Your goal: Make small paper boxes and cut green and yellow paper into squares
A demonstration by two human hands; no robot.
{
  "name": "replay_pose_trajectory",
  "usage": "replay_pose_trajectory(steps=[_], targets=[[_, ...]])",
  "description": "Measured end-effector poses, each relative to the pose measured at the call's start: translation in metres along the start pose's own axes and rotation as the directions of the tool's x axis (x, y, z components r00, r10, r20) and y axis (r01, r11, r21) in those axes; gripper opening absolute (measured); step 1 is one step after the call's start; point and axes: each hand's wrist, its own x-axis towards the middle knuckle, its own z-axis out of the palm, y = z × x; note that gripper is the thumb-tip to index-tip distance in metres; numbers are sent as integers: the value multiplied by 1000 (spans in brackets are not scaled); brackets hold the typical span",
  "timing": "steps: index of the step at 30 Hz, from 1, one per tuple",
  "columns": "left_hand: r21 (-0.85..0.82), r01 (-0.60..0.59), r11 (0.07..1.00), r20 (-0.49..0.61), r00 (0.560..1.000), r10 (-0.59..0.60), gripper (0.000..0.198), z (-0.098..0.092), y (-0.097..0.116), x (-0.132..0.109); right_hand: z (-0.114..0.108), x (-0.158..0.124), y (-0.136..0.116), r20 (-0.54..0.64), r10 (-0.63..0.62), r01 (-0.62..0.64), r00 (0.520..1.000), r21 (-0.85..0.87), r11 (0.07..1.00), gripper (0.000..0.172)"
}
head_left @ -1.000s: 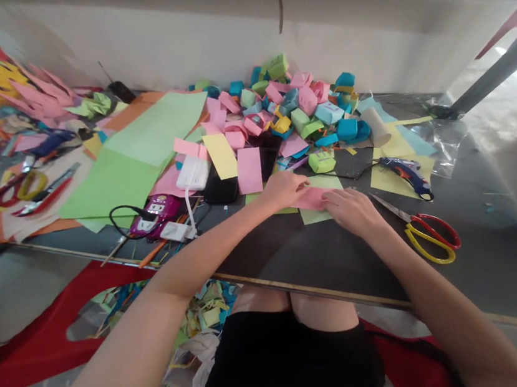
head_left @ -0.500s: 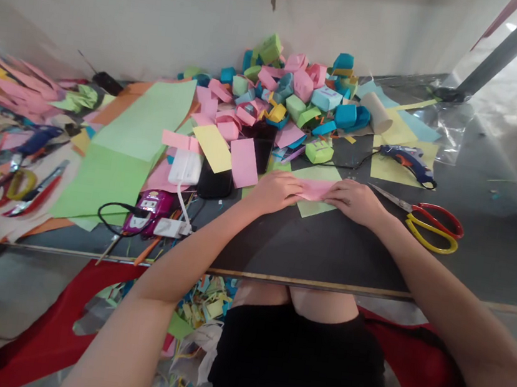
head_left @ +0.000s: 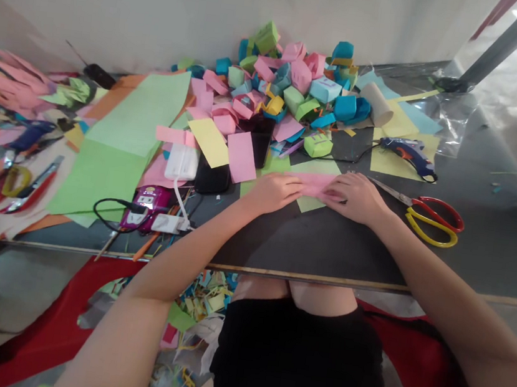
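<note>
Between my two hands lies a strip of pink paper [head_left: 312, 184], creased along its length, on top of a light green sheet [head_left: 308, 204]. My left hand [head_left: 277, 193] presses on the strip's left end with its fingers together. At the right end, my right hand [head_left: 351, 195] has its fingers curled over the paper; the fingertips partly hide that end. Scissors [head_left: 434, 221] with red and yellow handles lie just right of my right hand. Behind the strip sits a small green folded paper piece [head_left: 318, 145] with a letter on it.
A pile of folded paper pieces [head_left: 294, 91] stands against the wall. A blue glue gun [head_left: 409, 155] rests on yellow paper at right. Leftward are a white power bank [head_left: 182, 162], a purple power strip [head_left: 146, 208], green sheets [head_left: 111, 163] and more scissors [head_left: 35, 188].
My right hand has shifted slightly along the pink strip's right end, its fingers more curled. My left hand stays on the other end. The whole view has tilted a little.
</note>
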Motion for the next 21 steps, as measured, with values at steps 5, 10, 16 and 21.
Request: replay_pose_trajectory(steps=[5, 10, 16, 21], targets=[[-3, 11, 1000, 17, 1000, -11, 33, 2, 2, 1, 3, 2, -5, -19, -18, 17, 1000, -39, 999, 36], [39, -14, 999, 19, 1000, 14, 31, 0, 0, 3, 3, 2, -5, -12, -25, 25, 1000, -24, 999, 38], [17, -24, 1000, -4, 1000, 24, 30, 0, 0, 6, 5, 3, -5, -45, -28, 26, 999, -34, 999, 39], [-13, -55, 998, -61, 997, 54, 36, 1, 3, 2, 6, 2, -4, -47, -47, 46, 998, -39, 998, 40]])
